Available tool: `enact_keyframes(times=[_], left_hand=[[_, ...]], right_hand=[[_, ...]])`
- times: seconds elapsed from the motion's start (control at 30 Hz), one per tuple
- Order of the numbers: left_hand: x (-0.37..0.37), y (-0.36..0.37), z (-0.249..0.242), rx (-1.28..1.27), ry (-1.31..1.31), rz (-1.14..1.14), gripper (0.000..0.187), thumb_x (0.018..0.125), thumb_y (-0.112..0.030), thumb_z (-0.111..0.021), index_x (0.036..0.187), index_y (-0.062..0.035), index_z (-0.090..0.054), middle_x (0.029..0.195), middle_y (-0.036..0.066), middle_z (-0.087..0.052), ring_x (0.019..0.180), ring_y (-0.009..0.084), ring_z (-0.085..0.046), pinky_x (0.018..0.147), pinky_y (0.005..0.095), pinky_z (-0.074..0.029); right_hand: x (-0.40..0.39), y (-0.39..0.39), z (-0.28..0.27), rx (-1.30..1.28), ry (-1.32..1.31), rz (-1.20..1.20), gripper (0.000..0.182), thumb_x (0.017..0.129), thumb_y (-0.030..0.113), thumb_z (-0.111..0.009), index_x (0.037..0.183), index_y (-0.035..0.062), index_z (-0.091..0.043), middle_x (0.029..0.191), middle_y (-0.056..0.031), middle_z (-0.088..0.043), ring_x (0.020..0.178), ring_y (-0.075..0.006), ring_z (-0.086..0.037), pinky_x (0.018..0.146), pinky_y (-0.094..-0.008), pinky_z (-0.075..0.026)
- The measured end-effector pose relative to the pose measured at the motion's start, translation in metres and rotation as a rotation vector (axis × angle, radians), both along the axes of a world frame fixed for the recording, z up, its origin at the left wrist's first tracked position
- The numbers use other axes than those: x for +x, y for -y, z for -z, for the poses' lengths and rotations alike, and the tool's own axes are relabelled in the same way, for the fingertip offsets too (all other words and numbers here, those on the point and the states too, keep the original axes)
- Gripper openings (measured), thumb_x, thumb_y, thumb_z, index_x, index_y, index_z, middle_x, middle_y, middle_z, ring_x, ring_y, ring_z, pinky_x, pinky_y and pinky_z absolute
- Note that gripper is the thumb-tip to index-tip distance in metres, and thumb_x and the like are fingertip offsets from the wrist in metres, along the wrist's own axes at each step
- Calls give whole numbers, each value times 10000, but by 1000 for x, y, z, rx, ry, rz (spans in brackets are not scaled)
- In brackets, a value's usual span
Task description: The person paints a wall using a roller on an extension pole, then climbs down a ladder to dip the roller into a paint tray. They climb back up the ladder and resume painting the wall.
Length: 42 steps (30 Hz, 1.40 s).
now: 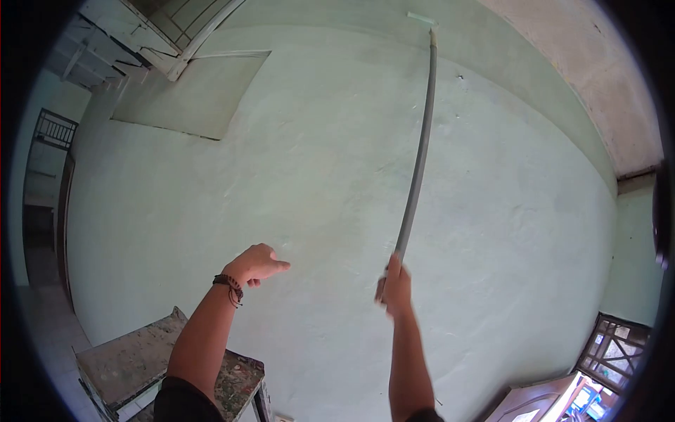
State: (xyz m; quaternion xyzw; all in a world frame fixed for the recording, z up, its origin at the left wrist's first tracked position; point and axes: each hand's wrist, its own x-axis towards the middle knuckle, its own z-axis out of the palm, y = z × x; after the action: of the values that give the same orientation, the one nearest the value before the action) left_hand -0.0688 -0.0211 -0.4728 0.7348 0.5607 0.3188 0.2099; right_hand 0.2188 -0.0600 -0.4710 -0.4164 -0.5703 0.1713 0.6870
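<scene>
My right hand point(396, 287) is closed round the lower end of a long grey pole point(420, 162). This extension pole rises, slightly bowed by the lens, to a pale paint roller point(421, 17) high up against the wall. The roller lies crosswise at the pole's tip, and its fine detail is too small to tell. To the left, my left hand point(257, 264) is raised in front of the wall with nothing in it. Its fingers are loosely bent and one digit sticks out to the right. A dark braided bracelet point(228, 287) circles that wrist. The pale green wall point(323, 176) fills most of the view, with a darker band along its top.
Below my left arm stands a paint-spattered table point(133, 359). A framed panel point(193, 95) is set in the wall at upper left, near a staircase underside point(91, 46). At lower right are a wooden door point(531, 401) and a barred window point(615, 352). The ceiling point(598, 63) slopes across the upper right.
</scene>
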Motion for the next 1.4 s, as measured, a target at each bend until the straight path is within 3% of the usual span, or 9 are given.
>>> enact_keyframes(times=[0.2, 0.4, 0.47, 0.63, 0.83, 0.97, 1.2, 1.3, 1.4], left_hand=[[6, 18, -7, 111, 105, 31, 576, 815, -377, -609, 1195, 46, -515, 781, 116, -625, 563, 174, -601, 501, 289, -513], [13, 29, -10, 162, 136, 65, 580, 806, -369, -620, 1207, 37, -511, 789, 117, -629, 561, 168, -599, 515, 279, -512], [11, 29, -9, 163, 124, 57, 581, 807, -367, -620, 1210, 36, -508, 793, 118, -630, 561, 167, -599, 517, 278, -511], [16, 29, -11, 158, 94, 103, 589, 803, -371, -616, 1216, 33, -503, 785, 119, -631, 550, 175, -594, 544, 300, -510], [23, 31, -13, 203, 10, 116, 566, 799, -366, -615, 1195, 27, -518, 783, 131, -631, 559, 188, -602, 581, 314, -506], [20, 30, -10, 246, 51, 107, 566, 795, -372, -617, 1187, 26, -525, 779, 135, -634, 563, 191, -608, 580, 311, -505], [23, 34, -12, 206, 24, 124, 573, 788, -374, -626, 1184, 29, -527, 774, 139, -639, 564, 199, -612, 568, 300, -508], [26, 33, -13, 203, 15, 128, 577, 790, -379, -624, 1184, 30, -526, 773, 134, -639, 562, 197, -613, 554, 298, -508], [29, 32, -12, 194, -10, 135, 582, 792, -386, -622, 1187, 30, -524, 766, 125, -638, 561, 191, -612, 544, 296, -509]], right_hand=[[-23, 46, 143, -163, -111, -59, 372, 960, 395, -371, 729, 104, -370, 447, 7, -341, 309, -97, -344, 283, -273, -322], [-20, 36, 151, -155, -120, -92, 372, 958, 392, -377, 744, 89, -381, 460, -11, -385, 305, -106, -378, 287, -271, -360], [-1, 16, 131, -125, -76, -10, 358, 942, 378, -433, 809, 45, -436, 490, -20, -429, 324, -116, -412, 298, -271, -377], [6, 9, -34, 0, 69, 16, 523, 913, 550, -381, 876, 32, -443, 424, -33, -397, 300, -132, -405, 278, -265, -261], [-10, 0, -144, 41, -39, -144, 492, 894, 540, -441, 821, 53, -437, 462, -12, -378, 333, -118, -364, 323, -284, -325], [-13, -4, -73, 29, 13, -61, 452, 907, 516, -434, 816, 73, -443, 459, -14, -390, 328, -121, -383, 315, -276, -318], [-17, 31, 161, -144, -68, -42, 376, 958, 365, -392, 721, 74, -395, 444, -15, -383, 295, -120, -395, 276, -277, -361], [-21, 49, 151, -195, -76, -31, 385, 958, 371, -385, 740, 55, -412, 459, -25, -395, 316, -132, -415, 299, -290, -384], [-15, 38, 87, -125, -67, -72, 423, 952, 419, -388, 760, 46, -442, 521, -51, -435, 407, -156, -479, 377, -316, -438]])
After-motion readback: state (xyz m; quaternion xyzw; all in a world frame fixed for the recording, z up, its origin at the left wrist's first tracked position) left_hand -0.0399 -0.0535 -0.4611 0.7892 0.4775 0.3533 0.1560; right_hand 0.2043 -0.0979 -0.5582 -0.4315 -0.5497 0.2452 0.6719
